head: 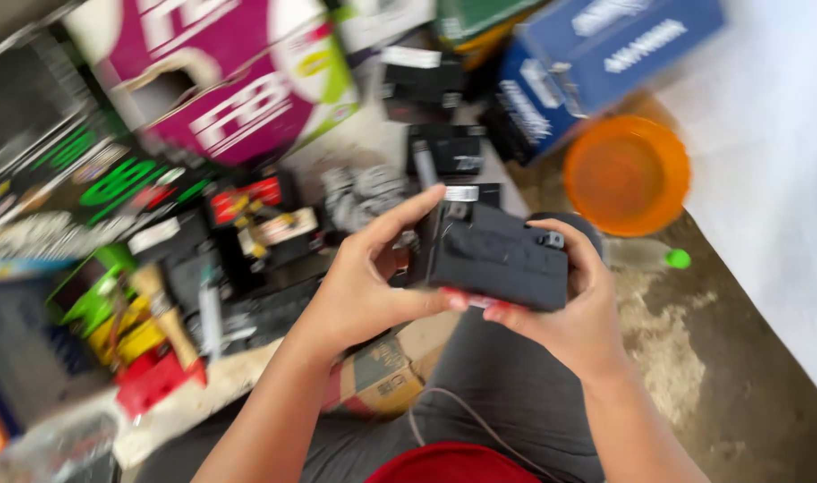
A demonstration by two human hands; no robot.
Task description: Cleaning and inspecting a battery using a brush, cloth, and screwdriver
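A black box-shaped battery is held in mid-air above my lap, in the middle of the view. My left hand grips its left side, thumb under the bottom edge and forefinger over the top. My right hand cups its right side and underside, fingers wrapped over the far corner. The picture is blurred by motion, so small details on the battery are unclear.
Several black batteries lie on the floor ahead. A magenta carton stands at the back left, a blue carton at the back right, an orange bowl beside it. A plastic bottle with a green cap lies right.
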